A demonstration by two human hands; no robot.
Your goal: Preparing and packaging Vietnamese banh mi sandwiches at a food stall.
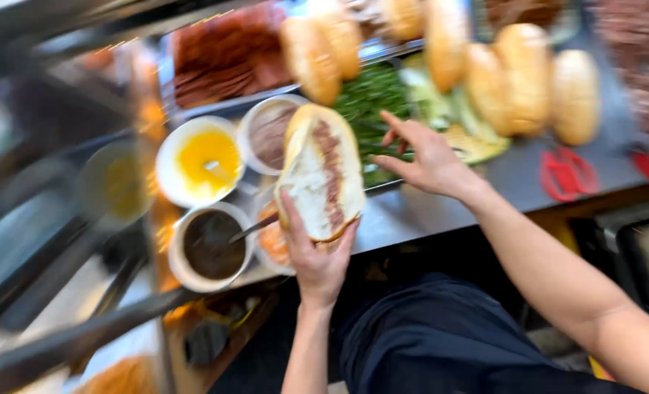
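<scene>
At the left end of the steel bench (499,171) stand round bowls: one of bright yellow sauce (200,160), glossy and runny, with a pale utensil sunk in it; below it, near the front edge, a bowl of dark brown sauce (209,248) with a spoon handle leaning out; behind, a bowl of brownish paste (269,135).

The left hand (318,259) cups a split baguette roll (321,175) from beneath, fingers curled up round its lower end, holding it open-faced above the bench's front edge. The roll looks light, with a crisp, brittle crust and a soft white crumb smeared with a brown streak along the hinge. It would likely crush or flake if squeezed, so a cradling hold under the crust suits it best, keeping the hinge from tearing.

The right hand (426,157) is spread open and holds nothing, its fingertips over a tray of green herbs (372,98), which look limp, leafy and easily bruised.

Along the back edge lie whole rolls (528,76), golden and smooth. Red-handled scissors (566,174) rest flat toward the right end.
</scene>
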